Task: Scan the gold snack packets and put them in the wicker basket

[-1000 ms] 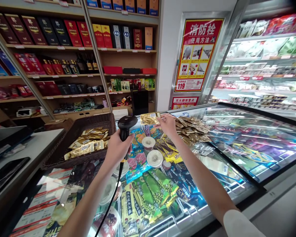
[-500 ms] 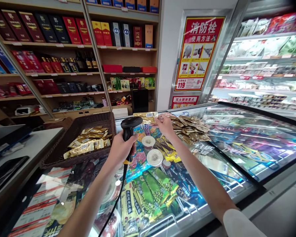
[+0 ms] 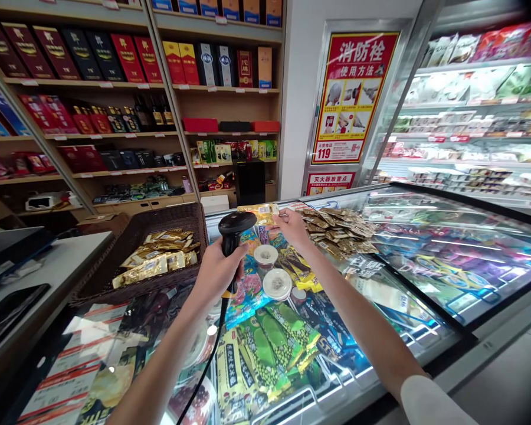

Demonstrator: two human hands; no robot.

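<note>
My left hand [image 3: 219, 265] is wrapped round the handle of a black barcode scanner [image 3: 237, 223], held upright with its cable hanging down. Pinched in my right hand [image 3: 293, 227] is the right end of a gold foil packet [image 3: 259, 210], whose white barcode label faces me just beyond the scanner head. Right of that hand lies a heap of similar gold-brown packets [image 3: 336, 230] on the freezer's glass top. A dark brown woven basket [image 3: 161, 213] on the left contains several more gold packets [image 3: 159, 260].
Under the glass of the chest freezer [image 3: 425, 248] are green ice-cream packs [image 3: 269, 342] and round white-lidded tubs [image 3: 277, 284]. A counter with a black phone-like device [image 3: 13, 316] stands at left. Shelves of boxed bottles [image 3: 115, 56] and a red fire-hydrant poster [image 3: 356, 97] are behind.
My right hand and the gold packet have shifted slightly left and down, bringing the packet's label closer to the scanner. My left hand still grips the scanner, almost unmoved.
</note>
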